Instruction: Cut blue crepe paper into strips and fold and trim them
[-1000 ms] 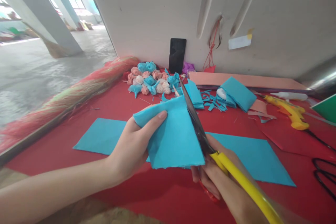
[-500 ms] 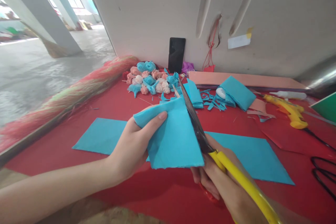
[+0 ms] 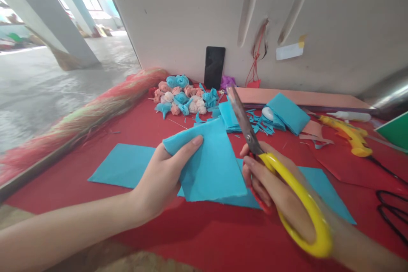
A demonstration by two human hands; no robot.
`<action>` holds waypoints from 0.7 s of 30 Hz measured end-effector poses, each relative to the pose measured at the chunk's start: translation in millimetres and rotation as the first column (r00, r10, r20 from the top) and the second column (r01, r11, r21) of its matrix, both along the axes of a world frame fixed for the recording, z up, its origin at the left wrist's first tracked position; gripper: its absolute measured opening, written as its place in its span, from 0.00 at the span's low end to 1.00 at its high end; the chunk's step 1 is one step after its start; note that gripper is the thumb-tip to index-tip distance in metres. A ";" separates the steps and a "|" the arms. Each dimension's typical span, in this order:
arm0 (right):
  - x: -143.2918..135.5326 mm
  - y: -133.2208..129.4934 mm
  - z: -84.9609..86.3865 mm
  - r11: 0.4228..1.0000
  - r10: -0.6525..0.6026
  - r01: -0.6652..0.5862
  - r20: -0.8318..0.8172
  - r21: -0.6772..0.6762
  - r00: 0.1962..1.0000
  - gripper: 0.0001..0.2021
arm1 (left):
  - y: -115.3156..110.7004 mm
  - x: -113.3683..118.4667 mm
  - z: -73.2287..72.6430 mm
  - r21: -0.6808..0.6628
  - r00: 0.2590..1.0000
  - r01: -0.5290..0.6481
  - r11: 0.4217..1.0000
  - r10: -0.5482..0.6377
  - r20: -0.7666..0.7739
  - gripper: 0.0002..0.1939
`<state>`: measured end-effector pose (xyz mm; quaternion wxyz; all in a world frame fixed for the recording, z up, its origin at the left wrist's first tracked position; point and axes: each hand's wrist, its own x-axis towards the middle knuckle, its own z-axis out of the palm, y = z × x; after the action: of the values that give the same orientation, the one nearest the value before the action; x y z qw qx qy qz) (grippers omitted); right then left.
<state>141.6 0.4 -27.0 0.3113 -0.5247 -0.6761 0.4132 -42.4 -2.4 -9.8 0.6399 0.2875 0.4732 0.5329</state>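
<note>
My left hand (image 3: pixel 165 170) pinches a folded piece of blue crepe paper (image 3: pixel 212 165), thumb on top and the other fingers hidden beneath. In my right hand (image 3: pixel 270 178) is a pair of scissors (image 3: pixel 250 136) with one yellow and one red handle. Its blades look closed and point up and away, just right of the paper's edge and apart from it. Under both hands lies a larger blue paper sheet (image 3: pixel 123 165), flat on the red table cover (image 3: pixel 153 233).
Paper roses (image 3: pixel 181 97) are heaped at the back, by an upright phone (image 3: pixel 214 67). Blue folded pieces (image 3: pixel 288 112) and scraps lie behind the scissors. A yellow glue gun (image 3: pixel 347 131) with a black cord (image 3: pixel 392 212) is at right; a fringed bundle (image 3: pixel 95 114) edges the left.
The scissors have come away from the paper's right edge, moving right, and their blades have closed. My left hand holds the paper in nearly the same place.
</note>
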 end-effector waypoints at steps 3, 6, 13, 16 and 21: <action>10.8 23.1 -2.7 0.999 -0.001 -0.010 0.296 0.036 0.955 0.11 | 0.0 -0.1 -2.0 -0.010 1.000 -0.024 1.000 0.024 -0.013 0.07; 18.8 39.5 -8.2 0.998 -0.028 -0.004 0.524 0.060 0.851 0.15 | 0.7 -0.3 -3.9 -0.033 0.998 -0.056 0.998 0.055 -0.027 0.08; 31.4 52.9 -19.5 0.990 0.037 -0.106 0.541 0.097 0.841 0.19 | 7.3 1.2 -5.6 -0.169 0.998 -0.034 0.985 0.041 0.038 0.05; 36.1 56.6 -20.2 0.989 0.047 -0.116 0.548 0.093 0.835 0.24 | 8.7 3.5 -8.1 -0.237 0.996 0.056 0.970 -0.036 0.088 0.11; 42.2 62.3 -24.2 0.974 0.053 -0.164 0.549 0.155 0.834 0.26 | 11.8 4.0 -15.9 -0.239 0.993 0.114 0.964 -0.101 0.066 0.15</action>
<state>183.9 62.7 -51.2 0.1336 -0.5475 -0.8024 0.1965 -38.5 9.5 -25.8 0.7106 0.2179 0.5011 0.4431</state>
